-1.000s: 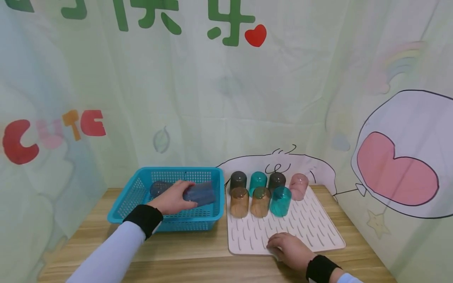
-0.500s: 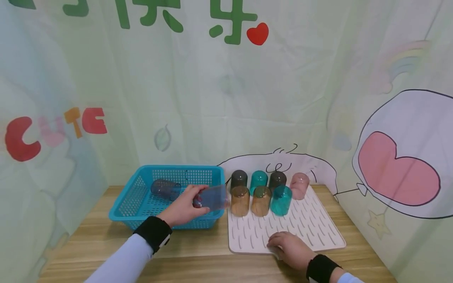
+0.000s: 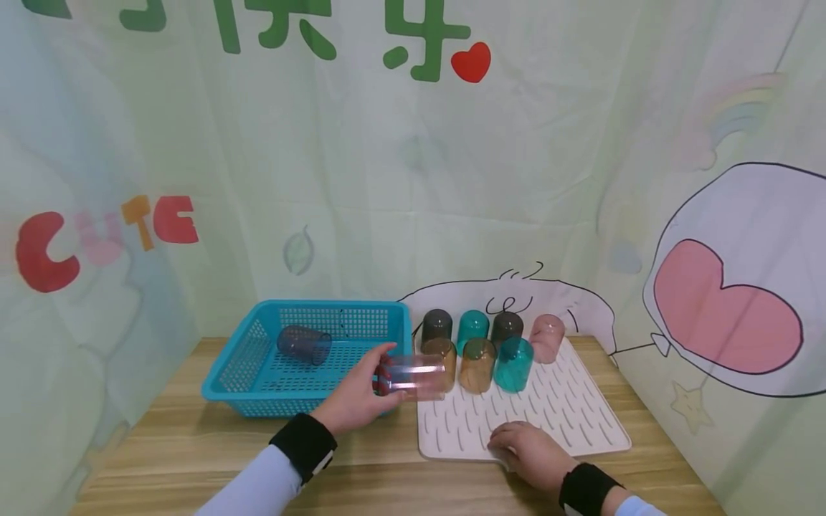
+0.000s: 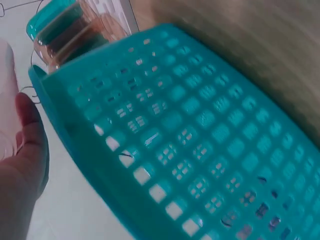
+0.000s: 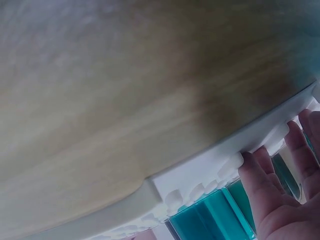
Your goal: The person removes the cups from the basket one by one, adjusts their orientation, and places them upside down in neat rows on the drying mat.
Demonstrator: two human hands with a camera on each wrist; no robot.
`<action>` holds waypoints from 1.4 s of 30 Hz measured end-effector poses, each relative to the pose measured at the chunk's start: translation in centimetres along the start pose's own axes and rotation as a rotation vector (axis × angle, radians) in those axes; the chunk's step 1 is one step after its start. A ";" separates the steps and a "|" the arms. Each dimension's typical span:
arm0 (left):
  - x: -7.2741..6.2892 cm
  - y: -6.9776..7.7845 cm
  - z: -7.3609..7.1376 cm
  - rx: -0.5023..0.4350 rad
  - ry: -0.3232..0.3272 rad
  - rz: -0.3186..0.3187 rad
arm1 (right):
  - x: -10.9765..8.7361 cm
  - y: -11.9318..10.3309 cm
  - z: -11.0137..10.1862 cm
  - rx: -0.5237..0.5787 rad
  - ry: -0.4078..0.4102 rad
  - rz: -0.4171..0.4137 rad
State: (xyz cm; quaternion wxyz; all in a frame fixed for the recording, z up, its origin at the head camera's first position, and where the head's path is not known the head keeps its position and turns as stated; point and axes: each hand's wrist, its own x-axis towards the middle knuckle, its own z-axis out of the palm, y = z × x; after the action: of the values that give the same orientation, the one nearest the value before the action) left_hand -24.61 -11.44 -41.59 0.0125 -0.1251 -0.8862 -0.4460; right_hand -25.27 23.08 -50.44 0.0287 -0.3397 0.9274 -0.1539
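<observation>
A clear pink cup (image 3: pixel 416 376) is gripped by my left hand (image 3: pixel 360 393), thumb and fingers around its base end. The cup lies sideways in the air, mouth to the right, between the blue basket (image 3: pixel 216 387) and the white ridged drying mat (image 3: pixel 464 437). In the left wrist view, part of the pink cup (image 4: pixel 6 95) shows beside the hand (image 4: pixel 25 160). My right hand (image 3: pixel 534 453) rests on the mat's front edge. From the right wrist, its fingers (image 5: pixel 257 182) touch that edge. Inside the basket a greyish cup (image 3: pixel 303 345) lies on its side.
Several upside-down cups stand on the mat's far half. The back row has grey (image 3: pixel 437 326), teal, dark grey and pink (image 3: pixel 547 338) ones; amber (image 3: pixel 477 365) and teal (image 3: pixel 513 365) stand in front. A printed curtain (image 3: pixel 516 179) hangs behind the wooden table (image 3: pixel 381 487).
My left hand has lifted the pink cup out of the basket and moved it right, toward the mat's left edge. The right hand has stayed on the mat.
</observation>
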 end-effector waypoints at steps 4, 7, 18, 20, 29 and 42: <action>0.0 0.2 0.8 -0.030 -0.011 -0.012 | 0.0 0.0 -0.1 0.014 -0.014 0.009; -0.1 0.2 1.2 -0.040 -0.029 -0.008 | 0.1 0.0 -0.3 0.024 -0.020 0.014; -0.1 0.1 1.7 -0.038 -0.064 -0.014 | 0.3 0.1 -0.3 0.045 -0.059 0.046; 0.0 0.1 1.8 -0.035 -0.065 -0.016 | 0.3 0.1 -0.3 0.047 -0.061 0.044; -0.1 0.0 1.9 -0.033 -0.073 0.000 | 0.4 0.0 -0.8 0.068 -0.088 0.042; 0.0 0.1 1.8 -0.054 -0.081 0.002 | 4.1 -6.0 -7.6 0.057 0.241 -0.003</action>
State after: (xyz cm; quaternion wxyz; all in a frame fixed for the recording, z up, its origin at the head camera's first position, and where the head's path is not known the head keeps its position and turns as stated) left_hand -24.38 -9.94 -42.64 -0.0264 -0.1441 -0.8734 -0.4644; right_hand -25.85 18.18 -41.19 -0.0737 -0.3192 0.9189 -0.2199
